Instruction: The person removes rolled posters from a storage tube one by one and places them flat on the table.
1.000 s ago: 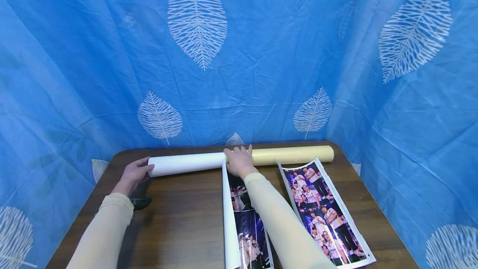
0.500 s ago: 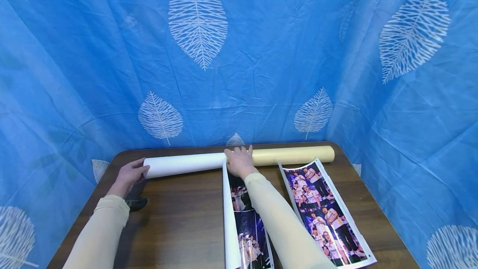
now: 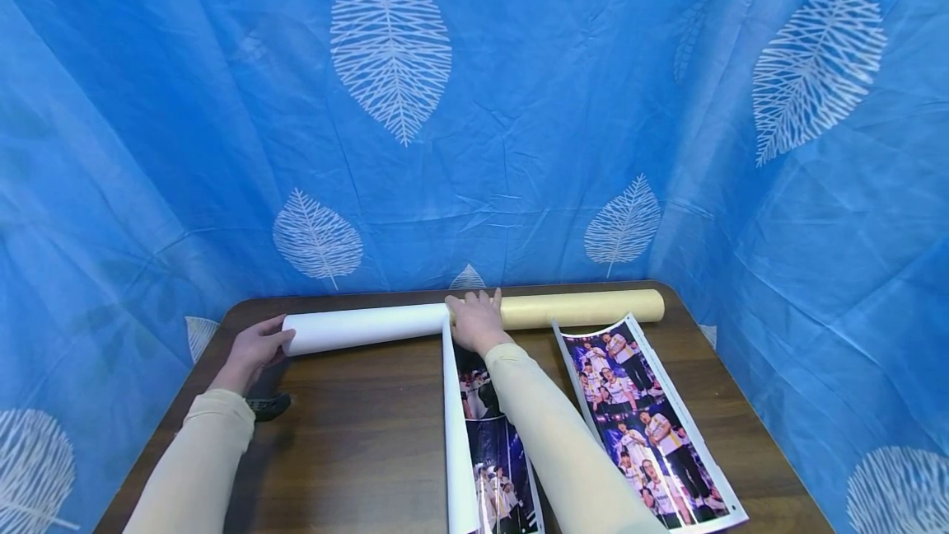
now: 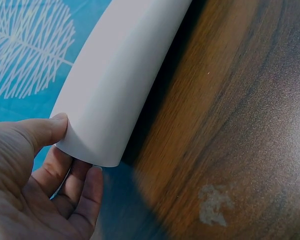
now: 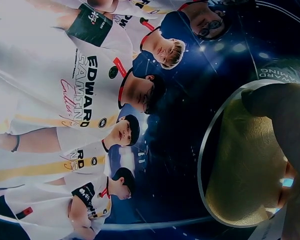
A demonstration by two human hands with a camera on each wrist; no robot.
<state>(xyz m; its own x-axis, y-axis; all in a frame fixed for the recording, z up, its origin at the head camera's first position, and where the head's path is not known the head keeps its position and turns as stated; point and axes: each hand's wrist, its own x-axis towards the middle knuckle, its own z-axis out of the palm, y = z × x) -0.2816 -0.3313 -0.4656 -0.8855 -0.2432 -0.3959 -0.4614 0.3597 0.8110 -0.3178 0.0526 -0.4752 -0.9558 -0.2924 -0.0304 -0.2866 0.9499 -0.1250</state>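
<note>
In the head view a white paper roll (image 3: 363,330) lies along the back of the table, in line with a pale yellow tube (image 3: 586,308) on its right. My left hand (image 3: 255,348) pinches the roll's left end; in the left wrist view the thumb (image 4: 57,129) presses outside while fingers tuck under the open rim. Over the junction of roll and tube, my right hand (image 3: 478,324) grips the yellow tube, its thumb on the near side. Below it a glossy photo poster (image 3: 493,439) runs forward, its left edge curled into a white fold.
Another photo poster (image 3: 638,427) lies at the right, its left edge curled up. The brown wooden table (image 3: 348,452) has rounded back corners. Blue leaf-print cloth (image 3: 504,147) hangs behind and at both sides.
My left hand has shifted slightly left, and the white roll's end has moved left with it. The right hand, yellow tube and posters stay where they were.
</note>
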